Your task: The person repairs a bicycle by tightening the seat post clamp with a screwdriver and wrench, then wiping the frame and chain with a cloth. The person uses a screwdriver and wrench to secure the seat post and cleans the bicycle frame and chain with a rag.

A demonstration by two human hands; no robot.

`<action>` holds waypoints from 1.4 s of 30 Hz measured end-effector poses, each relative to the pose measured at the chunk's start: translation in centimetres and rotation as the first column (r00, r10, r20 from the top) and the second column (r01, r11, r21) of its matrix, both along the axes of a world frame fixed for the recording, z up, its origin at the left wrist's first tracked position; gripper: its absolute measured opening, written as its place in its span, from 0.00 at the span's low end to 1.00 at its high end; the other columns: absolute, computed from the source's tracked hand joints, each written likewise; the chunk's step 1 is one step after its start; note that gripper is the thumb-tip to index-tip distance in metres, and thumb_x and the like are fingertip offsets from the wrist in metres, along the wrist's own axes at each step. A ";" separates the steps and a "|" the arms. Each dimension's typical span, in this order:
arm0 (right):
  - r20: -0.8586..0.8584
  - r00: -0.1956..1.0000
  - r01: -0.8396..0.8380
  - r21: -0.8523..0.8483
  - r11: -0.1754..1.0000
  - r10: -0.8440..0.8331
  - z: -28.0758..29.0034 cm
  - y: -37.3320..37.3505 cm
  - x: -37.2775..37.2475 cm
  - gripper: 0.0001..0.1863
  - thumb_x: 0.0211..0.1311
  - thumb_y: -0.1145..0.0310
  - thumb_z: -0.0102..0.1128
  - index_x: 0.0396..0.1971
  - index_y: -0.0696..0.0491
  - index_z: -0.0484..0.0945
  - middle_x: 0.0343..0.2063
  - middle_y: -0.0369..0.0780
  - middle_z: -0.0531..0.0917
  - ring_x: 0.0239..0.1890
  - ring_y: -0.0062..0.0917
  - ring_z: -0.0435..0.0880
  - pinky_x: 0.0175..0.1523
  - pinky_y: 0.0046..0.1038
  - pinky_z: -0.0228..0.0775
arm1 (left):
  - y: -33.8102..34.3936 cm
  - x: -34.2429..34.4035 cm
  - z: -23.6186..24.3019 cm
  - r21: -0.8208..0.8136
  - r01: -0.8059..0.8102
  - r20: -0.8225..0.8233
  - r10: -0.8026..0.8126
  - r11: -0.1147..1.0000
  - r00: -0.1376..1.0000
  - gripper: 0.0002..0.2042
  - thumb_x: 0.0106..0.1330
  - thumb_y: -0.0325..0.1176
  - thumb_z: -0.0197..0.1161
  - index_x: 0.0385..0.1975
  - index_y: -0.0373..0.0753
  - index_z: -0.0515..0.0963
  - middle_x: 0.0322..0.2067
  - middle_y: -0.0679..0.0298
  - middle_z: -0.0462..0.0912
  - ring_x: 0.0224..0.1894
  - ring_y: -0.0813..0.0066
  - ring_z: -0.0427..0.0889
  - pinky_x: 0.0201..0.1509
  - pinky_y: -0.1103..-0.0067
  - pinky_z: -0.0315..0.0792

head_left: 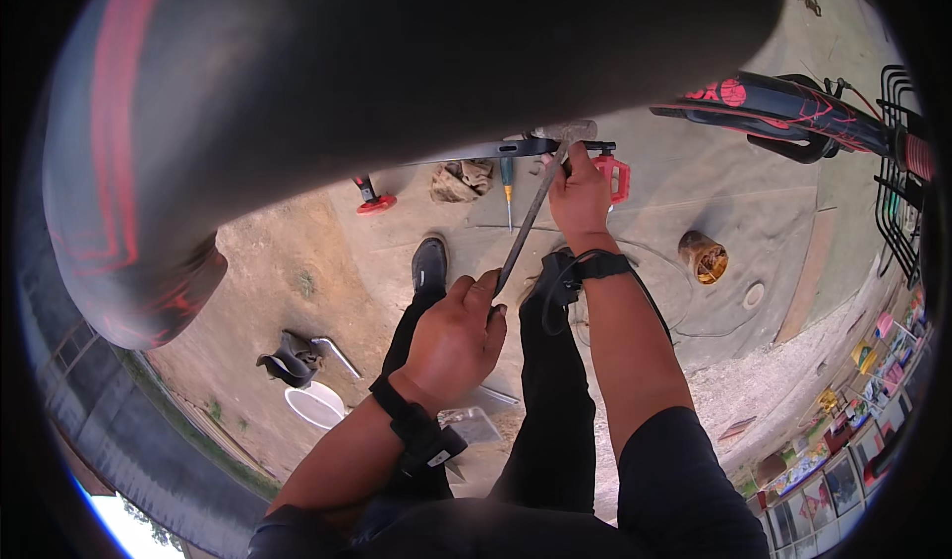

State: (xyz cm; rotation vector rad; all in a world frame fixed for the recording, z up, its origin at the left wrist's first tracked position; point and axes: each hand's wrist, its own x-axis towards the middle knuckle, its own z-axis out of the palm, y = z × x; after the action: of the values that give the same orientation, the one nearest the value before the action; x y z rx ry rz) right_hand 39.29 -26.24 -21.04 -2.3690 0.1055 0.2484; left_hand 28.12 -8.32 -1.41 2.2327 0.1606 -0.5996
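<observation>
My left hand [454, 336] is closed round the long thin handle of a hammer [529, 230]. The handle slants up and to the right to a grey head [567, 130], which lies by the end of a dark bicycle crank arm [599, 146]. My right hand [580, 200] is closed beside the hammer's upper handle, its fingertips at the crank. What the right fingers grip is hidden. A red pedal [620, 177] shows just right of that hand. Across the top spreads a large, blurred black bicycle part with red stripes [117, 113], covering much of the bike.
Beyond my feet lie a blue-handled screwdriver [508, 174], a crumpled rag [460, 181] and a red-and-black pedal [373, 198]. A rusty tin [703, 256] stands right, near looped cable. A black bicycle frame [783, 103] is upper right. A white basin [315, 404] sits lower left.
</observation>
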 end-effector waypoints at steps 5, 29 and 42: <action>-0.018 1.000 0.007 0.054 0.998 -0.006 0.6 0.1 0.2 0.22 0.67 0.62 0.66 0.60 0.43 0.78 0.38 0.44 0.89 0.38 0.46 0.87 0.40 0.44 0.79 | -0.1 -0.1 -2.2 0.041 -0.044 -0.055 0.046 0.998 0.997 0.20 0.69 0.31 0.63 0.59 0.31 0.74 0.41 0.43 0.82 0.36 0.42 0.85 0.40 0.58 0.80; -0.013 1.000 0.012 0.115 0.993 -0.010 1.0 0.4 0.5 0.19 0.69 0.65 0.66 0.58 0.47 0.78 0.31 0.45 0.87 0.31 0.38 0.87 0.38 0.35 0.77 | -0.1 0.0 -1.0 0.010 -0.012 -0.063 0.013 1.000 0.998 0.20 0.69 0.31 0.63 0.59 0.30 0.75 0.43 0.42 0.83 0.36 0.42 0.86 0.41 0.59 0.81; 0.060 0.998 -0.009 0.091 0.996 0.003 1.5 1.3 2.8 0.19 0.70 0.65 0.65 0.59 0.43 0.79 0.46 0.45 0.89 0.43 0.42 0.89 0.47 0.34 0.80 | 3.2 -5.6 1.3 0.048 -0.108 -0.079 0.111 0.993 0.991 0.21 0.66 0.28 0.65 0.58 0.31 0.76 0.41 0.47 0.83 0.35 0.46 0.86 0.39 0.62 0.81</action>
State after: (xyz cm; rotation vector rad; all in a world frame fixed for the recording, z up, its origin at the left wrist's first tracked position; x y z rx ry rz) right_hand 42.07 -24.90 -19.52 -2.2835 0.0574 0.1811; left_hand 22.52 -5.14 -0.07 2.2267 0.3384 -0.6326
